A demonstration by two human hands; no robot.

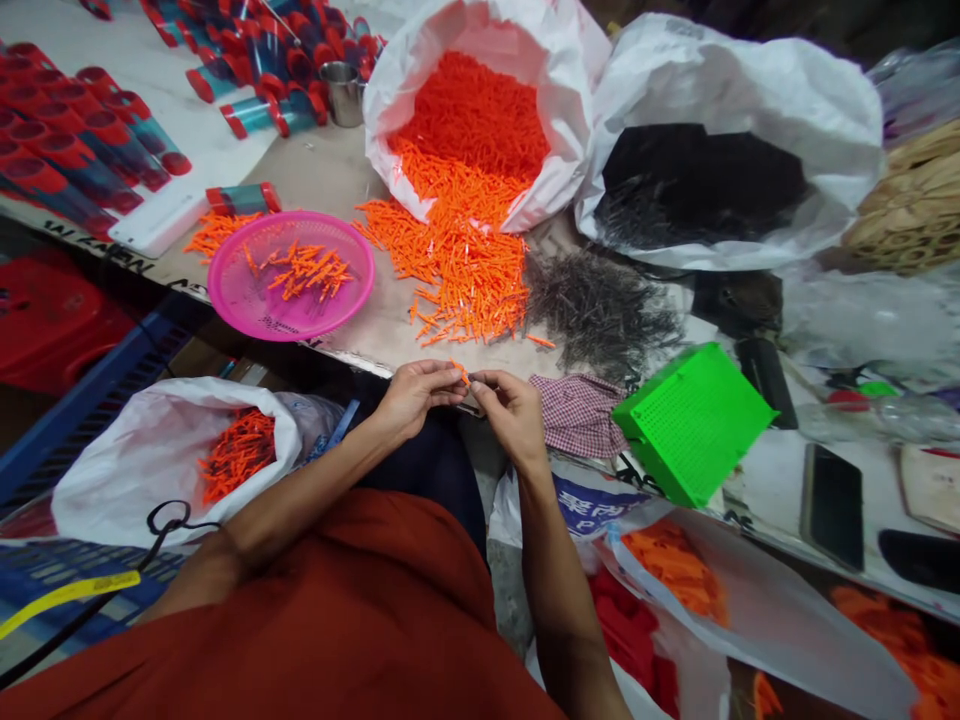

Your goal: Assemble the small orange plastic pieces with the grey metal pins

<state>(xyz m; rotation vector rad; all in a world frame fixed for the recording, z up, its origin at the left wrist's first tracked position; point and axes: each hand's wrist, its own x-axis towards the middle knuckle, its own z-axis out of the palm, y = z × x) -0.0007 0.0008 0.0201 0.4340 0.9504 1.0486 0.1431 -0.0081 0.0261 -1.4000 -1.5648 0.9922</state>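
My left hand (420, 398) pinches a small, thin orange plastic piece (460, 373) between thumb and fingers, just off the table's front edge. The thumb and forefinger of my right hand (514, 412) close on the lower end of that piece; whether they also hold a dark strip is too small to tell. Beyond my hands lies a heap of similar orange pieces (472, 285), spilling from a white sack (570, 60). Beside it is a pile of thin black pieces (600, 310). Several orange pieces lie in a pink basket (360, 275) at the left.
A second white sack (840, 110) holds black pieces. At the right are a green perforated basket (697, 425), a checked cloth (574, 412) and a phone (832, 508). Red-capped tubes (67, 140) crowd the far left. An open sack (112, 470) of orange pieces stands below the table's left side.
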